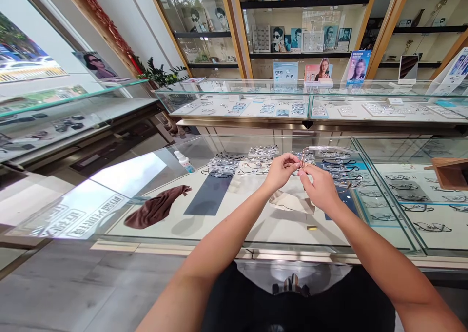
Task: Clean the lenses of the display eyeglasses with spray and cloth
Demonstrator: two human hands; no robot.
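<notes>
My left hand (282, 172) and my right hand (319, 187) meet above the glass counter, fingers pinched close together. Between them is a pair of eyeglasses (304, 152) with a thin, reddish-gold frame, gripped by both hands. My fingers cover much of it, and its outline blends with the frames behind. Beneath my hands a pale cloth (290, 201) lies crumpled on the counter. A small yellow piece (312, 228) is nearer to me. Several eyeglass frames (223, 165) are spread in rows just beyond my hands.
Left on the glass counter (153, 239) are a brown cloth (157, 207) and a white spray bottle (184, 162). A wooden box (451, 172) stands at the right. Farther back runs another glass display case (237, 95), with shelves (305, 55) along the wall.
</notes>
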